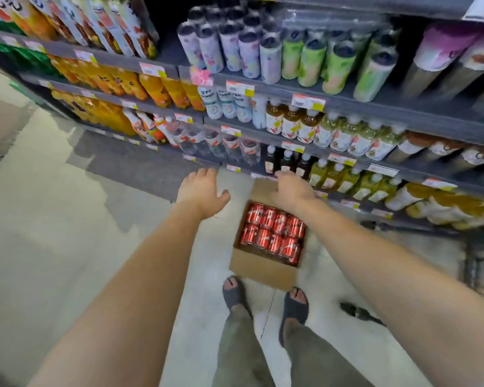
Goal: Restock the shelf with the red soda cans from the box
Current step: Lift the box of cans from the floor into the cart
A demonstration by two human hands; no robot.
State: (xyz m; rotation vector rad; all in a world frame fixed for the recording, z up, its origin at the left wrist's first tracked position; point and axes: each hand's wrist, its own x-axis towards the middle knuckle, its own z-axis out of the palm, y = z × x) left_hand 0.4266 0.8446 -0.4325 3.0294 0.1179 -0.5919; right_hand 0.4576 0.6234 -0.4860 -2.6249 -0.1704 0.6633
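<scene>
We see both arms stretched out, bare left hand [200,192] and right hand [292,191] empty, fingers spread, above the open brown cardboard box [263,270] packed with shiny red soda cans [273,233].

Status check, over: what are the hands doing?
Left hand and right hand open, empty. Red soda cans sit in box on floor. Nothing blocking.

open box [259,268] top unobstructed, packed shelves [347,107] behind
</scene>
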